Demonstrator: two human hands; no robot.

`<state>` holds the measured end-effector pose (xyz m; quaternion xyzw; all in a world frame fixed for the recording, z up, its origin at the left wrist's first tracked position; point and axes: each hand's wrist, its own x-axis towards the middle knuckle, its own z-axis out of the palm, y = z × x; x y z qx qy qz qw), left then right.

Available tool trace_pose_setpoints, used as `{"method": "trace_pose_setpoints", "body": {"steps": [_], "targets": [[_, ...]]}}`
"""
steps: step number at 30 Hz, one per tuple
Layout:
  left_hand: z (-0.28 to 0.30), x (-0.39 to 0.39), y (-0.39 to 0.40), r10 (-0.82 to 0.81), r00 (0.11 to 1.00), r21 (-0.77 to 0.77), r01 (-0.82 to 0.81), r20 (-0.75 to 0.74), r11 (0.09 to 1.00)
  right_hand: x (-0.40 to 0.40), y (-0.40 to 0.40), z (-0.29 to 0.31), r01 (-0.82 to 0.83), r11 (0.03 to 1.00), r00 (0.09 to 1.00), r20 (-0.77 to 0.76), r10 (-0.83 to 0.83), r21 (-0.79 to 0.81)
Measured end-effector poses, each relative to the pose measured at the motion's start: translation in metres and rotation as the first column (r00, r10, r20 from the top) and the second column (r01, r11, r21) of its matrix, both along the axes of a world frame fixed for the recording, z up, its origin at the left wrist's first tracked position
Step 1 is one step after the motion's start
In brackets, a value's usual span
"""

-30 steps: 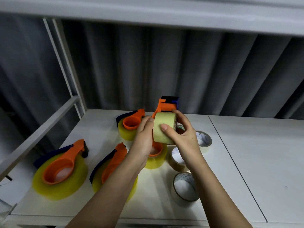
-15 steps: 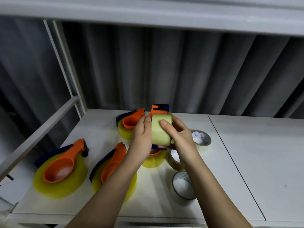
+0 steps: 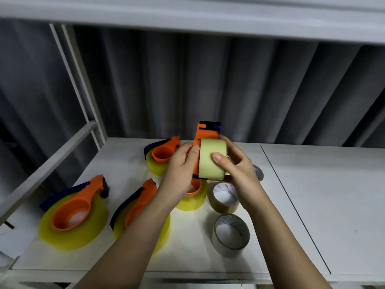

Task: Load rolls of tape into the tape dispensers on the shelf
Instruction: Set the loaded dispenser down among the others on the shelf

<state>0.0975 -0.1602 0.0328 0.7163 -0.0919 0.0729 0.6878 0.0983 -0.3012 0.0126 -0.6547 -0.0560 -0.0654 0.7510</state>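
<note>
Above the white shelf [image 3: 333, 205] I hold an orange tape dispenser [image 3: 205, 135] with a dark blue tip, upright. My left hand [image 3: 181, 170] grips its left side. A pale yellow tape roll [image 3: 210, 158] sits against the dispenser, and my right hand [image 3: 237, 170] grips that roll with the thumb on its outer face. How far the roll sits on the dispenser's hub is hidden by my fingers.
Several loaded orange dispensers lie on yellow rolls: far left [image 3: 73, 211], centre left [image 3: 137, 203], back [image 3: 161, 155], and one [image 3: 193, 197] under my hands. Loose rolls [image 3: 224, 197] [image 3: 230, 234] [image 3: 258, 173] lie to the right. A rail [image 3: 48, 163] bounds the left.
The dispenser and roll dipped lower, then rose again and moved slightly right. Both hands keep their grips throughout.
</note>
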Motion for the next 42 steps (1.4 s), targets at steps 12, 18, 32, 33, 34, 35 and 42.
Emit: {"method": "trace_pose_setpoints", "body": {"steps": [12,18,32,33,34,35,42], "targets": [[-0.002,0.010,0.015,0.113,0.983,-0.231,-0.145,-0.147,0.962,-0.010,-0.036,-0.001,0.249,0.959,0.960,0.168,-0.225,-0.136],[0.025,0.012,0.017,0.027,0.999,-0.129,-0.022,0.035,0.991,0.001,-0.083,-0.004,0.257,0.931,0.964,0.003,-0.265,-0.259],[-0.032,0.012,-0.020,-0.014,0.955,-0.178,-0.041,-0.296,0.983,-0.002,-0.116,-0.057,0.047,0.344,0.918,-0.096,-0.385,-0.938],[-0.033,0.012,-0.021,-0.020,0.955,-0.180,-0.035,-0.297,0.983,-0.003,-0.116,-0.060,0.020,0.305,0.921,-0.101,-0.376,-0.952],[-0.034,0.012,-0.021,-0.028,0.956,-0.185,-0.028,-0.292,0.982,-0.004,-0.115,-0.062,-0.007,0.270,0.922,-0.111,-0.371,-0.963],[-0.034,0.012,-0.022,-0.034,0.956,-0.193,-0.024,-0.291,0.981,-0.004,-0.113,-0.064,-0.031,0.240,0.920,-0.122,-0.372,-0.970],[-0.036,0.009,-0.024,-0.067,0.960,-0.208,0.010,-0.271,0.978,-0.004,-0.099,-0.081,-0.078,0.131,0.908,-0.125,-0.401,-0.988]]}}
